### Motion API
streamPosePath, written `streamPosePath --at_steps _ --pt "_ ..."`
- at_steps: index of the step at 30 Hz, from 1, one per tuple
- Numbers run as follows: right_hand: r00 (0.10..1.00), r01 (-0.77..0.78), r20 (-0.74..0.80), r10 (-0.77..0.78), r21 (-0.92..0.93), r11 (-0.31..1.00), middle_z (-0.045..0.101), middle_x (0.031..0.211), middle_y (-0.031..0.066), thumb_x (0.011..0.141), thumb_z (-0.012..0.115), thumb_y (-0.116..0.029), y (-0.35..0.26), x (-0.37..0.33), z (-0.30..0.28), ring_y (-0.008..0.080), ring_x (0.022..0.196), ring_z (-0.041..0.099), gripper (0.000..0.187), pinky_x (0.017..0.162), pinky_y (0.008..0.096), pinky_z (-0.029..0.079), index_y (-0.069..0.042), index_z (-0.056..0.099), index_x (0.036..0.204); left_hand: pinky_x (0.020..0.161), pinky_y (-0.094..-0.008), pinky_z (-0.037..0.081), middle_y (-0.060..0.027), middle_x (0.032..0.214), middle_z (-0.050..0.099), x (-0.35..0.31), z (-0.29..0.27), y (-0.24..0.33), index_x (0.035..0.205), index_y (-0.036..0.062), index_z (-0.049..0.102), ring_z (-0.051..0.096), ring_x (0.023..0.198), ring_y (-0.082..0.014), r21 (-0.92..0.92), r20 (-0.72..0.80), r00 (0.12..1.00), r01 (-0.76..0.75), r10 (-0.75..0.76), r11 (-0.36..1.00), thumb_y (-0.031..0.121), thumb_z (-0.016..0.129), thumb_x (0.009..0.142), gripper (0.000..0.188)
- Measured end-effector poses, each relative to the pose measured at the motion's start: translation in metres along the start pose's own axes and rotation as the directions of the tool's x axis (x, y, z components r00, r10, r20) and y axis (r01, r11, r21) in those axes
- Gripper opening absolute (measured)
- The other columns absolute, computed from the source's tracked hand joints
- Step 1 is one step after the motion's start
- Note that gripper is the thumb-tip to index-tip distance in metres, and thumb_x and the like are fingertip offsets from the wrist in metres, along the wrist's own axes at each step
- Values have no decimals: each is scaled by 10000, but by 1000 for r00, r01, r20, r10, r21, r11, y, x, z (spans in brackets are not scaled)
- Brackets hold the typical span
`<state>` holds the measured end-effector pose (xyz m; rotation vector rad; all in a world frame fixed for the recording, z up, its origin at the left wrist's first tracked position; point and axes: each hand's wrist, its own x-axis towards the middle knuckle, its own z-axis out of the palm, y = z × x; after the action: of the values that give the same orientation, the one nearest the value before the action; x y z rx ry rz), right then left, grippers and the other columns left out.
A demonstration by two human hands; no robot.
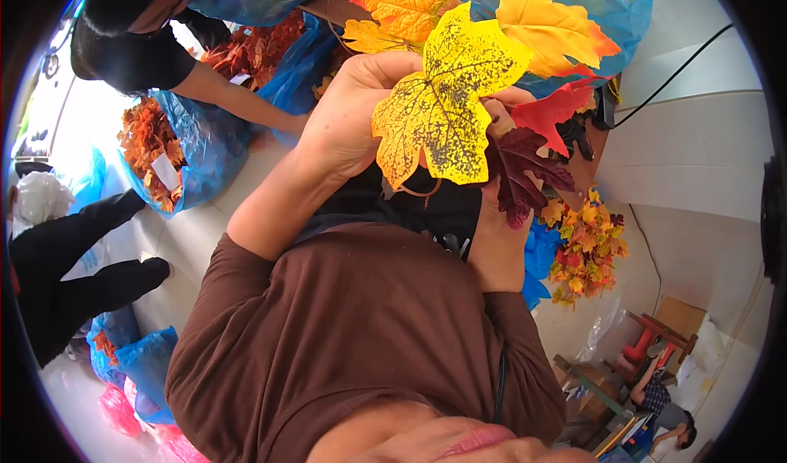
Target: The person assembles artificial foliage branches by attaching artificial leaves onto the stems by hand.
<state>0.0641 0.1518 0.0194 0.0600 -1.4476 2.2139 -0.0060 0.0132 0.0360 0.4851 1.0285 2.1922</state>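
A spray of artificial maple leaves is up in front of my chest, at the top middle. Its front yellow leaf (pixel 449 94) carries dark speckles and veins; around it fan orange-yellow leaves (pixel 548 27), a red leaf (pixel 557 112) and a dark maroon leaf (pixel 525 170). My left hand (pixel 354 106) is closed on the spray from the left, its fingertips hidden behind the speckled leaf. On the other side, my right hand (pixel 502 117) has its fingers bent around the stems beside the red leaf. The stems themselves are mostly covered by leaves.
A co-worker's arm (pixel 234 94) reaches in at upper left, near blue bags (pixel 215 147) of orange-red leaves. Another person's dark-trousered legs (pixel 106 217) are at far left. A bunch of autumn leaves (pixel 592 246) hangs at right. A black cable (pixel 676 73) runs along the wall.
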Motion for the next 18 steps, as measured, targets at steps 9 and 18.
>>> streamPosePath --at_steps 9,18 --pt "984 -27 174 47 -115 993 581 871 110 755 646 -43 22 14 -23 160 743 563 139 637 243 454 29 611 869 605 -249 514 -88 780 627 -2 4 -2 885 -13 617 613 664 -143 143 -21 997 -70 74 987 73 616 793 126" --pt "994 -87 86 66 278 957 572 796 99 808 589 -92 3 8 -4 167 699 554 100 624 259 473 5 585 829 590 -272 516 -87 781 586 3 5 5 1006 -60 533 602 678 -169 -26 -40 988 147 -148 989 191 497 880 283"
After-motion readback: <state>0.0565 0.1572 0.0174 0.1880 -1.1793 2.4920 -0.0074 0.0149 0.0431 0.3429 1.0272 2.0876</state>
